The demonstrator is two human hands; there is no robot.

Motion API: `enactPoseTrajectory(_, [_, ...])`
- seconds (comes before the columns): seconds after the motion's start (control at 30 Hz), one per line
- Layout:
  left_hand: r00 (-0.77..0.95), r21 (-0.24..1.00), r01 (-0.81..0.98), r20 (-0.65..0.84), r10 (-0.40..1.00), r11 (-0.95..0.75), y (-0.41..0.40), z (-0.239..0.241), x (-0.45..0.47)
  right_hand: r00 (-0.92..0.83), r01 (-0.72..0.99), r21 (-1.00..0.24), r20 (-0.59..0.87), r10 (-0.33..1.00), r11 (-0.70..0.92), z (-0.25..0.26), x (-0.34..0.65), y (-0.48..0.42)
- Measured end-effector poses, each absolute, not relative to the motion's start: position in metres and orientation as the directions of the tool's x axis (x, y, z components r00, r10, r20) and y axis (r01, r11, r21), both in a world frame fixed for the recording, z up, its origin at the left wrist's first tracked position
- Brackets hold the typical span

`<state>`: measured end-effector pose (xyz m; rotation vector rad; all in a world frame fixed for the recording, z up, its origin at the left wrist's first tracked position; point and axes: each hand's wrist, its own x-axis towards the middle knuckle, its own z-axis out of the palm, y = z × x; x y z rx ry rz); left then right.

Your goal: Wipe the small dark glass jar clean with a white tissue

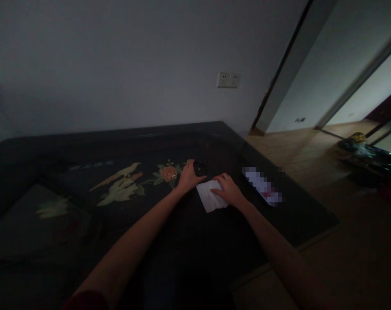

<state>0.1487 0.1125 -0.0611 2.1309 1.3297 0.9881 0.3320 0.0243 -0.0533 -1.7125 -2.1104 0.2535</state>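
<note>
A small, dark, round glassy dish stands on the glossy black table. My left hand curves round its left side, thumb in front and fingers behind. Just to the right, my right hand rests on a folded white tissue, its thumb and fingers pressing the tissue's upper right part. The tissue lies close in front of the dish. Dim light hides the dish's detail and some fingertips.
A pale oblong item, partly pixelated, lies right of my hands on the dark table. Flowers and a bird decorate the tabletop. A wall with a double socket rises behind. Dark bundled things sit on the floor at right.
</note>
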Motion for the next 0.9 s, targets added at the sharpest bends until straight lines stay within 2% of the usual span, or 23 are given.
enactPoseTrajectory(0.43, [0.172, 0.632, 0.688, 0.335, 0.926, -0.357, 0.105, -0.066, 0.035, -0.160, 0.849, -0.469, 0.207, 0.965, 0.242, -0.055, 0.336, 0.023])
enactPoseTrajectory(0.73, [-0.004, 0.620, 0.761, 0.295, 0.956, -0.188, 0.094, -0.066, -0.084, -0.138, 0.831, -0.504, 0.224, 0.965, 0.236, -0.059, 0.340, 0.027])
enactPoseTrajectory(0.9, [-0.026, 0.609, 0.770, 0.333, 0.942, -0.194, 0.091, -0.066, -0.134, -0.113, 0.834, -0.505, 0.236, 0.965, 0.222, -0.060, 0.339, 0.029])
